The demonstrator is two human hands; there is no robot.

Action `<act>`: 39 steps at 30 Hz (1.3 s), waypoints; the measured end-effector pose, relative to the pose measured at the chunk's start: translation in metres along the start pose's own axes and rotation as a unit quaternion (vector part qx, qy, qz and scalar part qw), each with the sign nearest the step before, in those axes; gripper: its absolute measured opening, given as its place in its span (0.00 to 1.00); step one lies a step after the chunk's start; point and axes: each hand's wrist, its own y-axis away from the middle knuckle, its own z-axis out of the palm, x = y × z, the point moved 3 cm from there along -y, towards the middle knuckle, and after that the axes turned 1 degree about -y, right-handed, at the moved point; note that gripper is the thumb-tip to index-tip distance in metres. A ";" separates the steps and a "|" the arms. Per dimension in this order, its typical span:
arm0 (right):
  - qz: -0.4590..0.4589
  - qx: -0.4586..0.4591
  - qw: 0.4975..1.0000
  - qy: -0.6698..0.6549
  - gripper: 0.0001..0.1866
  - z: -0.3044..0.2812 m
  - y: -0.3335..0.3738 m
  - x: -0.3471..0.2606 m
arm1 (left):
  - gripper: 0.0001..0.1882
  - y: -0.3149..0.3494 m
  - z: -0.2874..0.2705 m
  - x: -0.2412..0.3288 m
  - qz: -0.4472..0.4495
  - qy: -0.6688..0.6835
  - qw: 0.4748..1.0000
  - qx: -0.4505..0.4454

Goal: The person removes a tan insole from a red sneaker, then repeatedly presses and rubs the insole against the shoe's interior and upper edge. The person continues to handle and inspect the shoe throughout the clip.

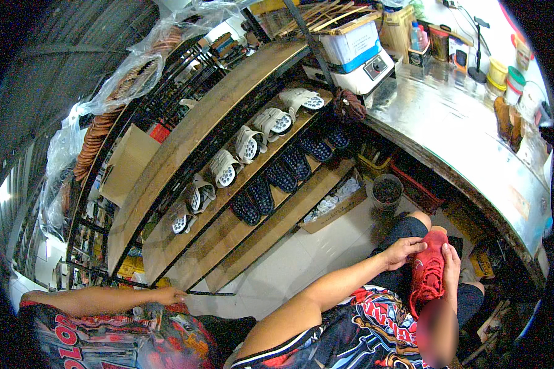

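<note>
A red lace-up sneaker [426,284] is held over my lap at the lower right, its far end pointing away from me. My left hand [405,253] reaches in from the left and pinches the edge near that far end with thumb and fingers. Along the shoe's right side, my right hand [451,265] is wrapped with its fingers closed on it. A small tan strip [438,229] shows at the far tip. The near end of the shoe and my right wrist are partly lost in a blurred patch.
At the lower left another person's arm [98,300] stretches along. Ahead, shelves carry pale sandals [249,144] and dark soles [281,176]. A metal-topped bench [449,117] curves along the right, with a dark bucket [387,189] on the floor below its edge.
</note>
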 end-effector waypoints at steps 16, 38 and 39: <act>-0.012 0.003 1.000 -0.021 0.19 -0.007 -0.002 0.010 | 0.24 0.008 -0.006 0.001 -0.064 0.110 0.992 0.001; 0.107 -0.052 0.938 -0.325 0.27 -0.018 -0.007 0.008 | 0.08 -0.010 0.006 0.012 -0.070 0.009 0.992 0.105; 0.147 -0.098 0.893 -0.414 0.27 -0.018 -0.009 0.014 | 0.07 -0.010 0.000 0.020 -0.045 -0.197 0.969 0.141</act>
